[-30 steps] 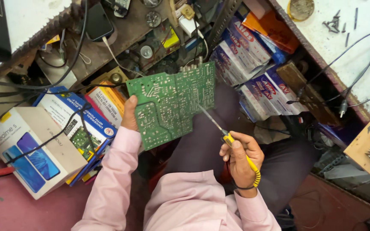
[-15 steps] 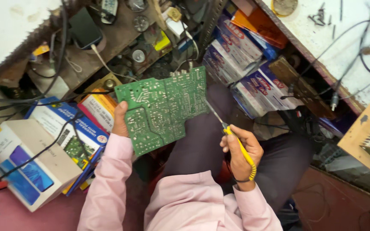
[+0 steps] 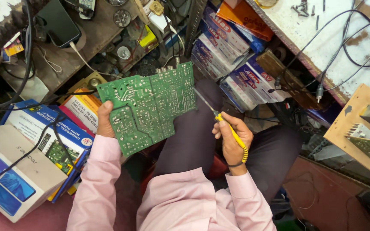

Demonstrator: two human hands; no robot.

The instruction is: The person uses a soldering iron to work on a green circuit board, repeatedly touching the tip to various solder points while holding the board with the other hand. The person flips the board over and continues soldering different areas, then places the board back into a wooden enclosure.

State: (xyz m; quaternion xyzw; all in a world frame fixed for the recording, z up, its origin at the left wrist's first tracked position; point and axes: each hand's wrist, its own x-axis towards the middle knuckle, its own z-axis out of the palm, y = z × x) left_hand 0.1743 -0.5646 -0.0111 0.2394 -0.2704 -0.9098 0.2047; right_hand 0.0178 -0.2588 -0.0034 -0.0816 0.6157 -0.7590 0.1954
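The left hand grips the left edge of a large green printed circuit board, held solder side up above the lap. The right hand is closed around the yellow handle of a thin metal-tipped soldering tool, its tip touching the board's right edge. White and blue cardboard boxes lie stacked at the left.

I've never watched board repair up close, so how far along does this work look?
Done: the green circuit board is out of any casing, solder side up, gripped at its edge by the left hand. In hand: the right hand holds a yellow-handled soldering iron, its tip right at the board's right edge. Left: I cannot tell which joints have been worked on; they are too small to judge.
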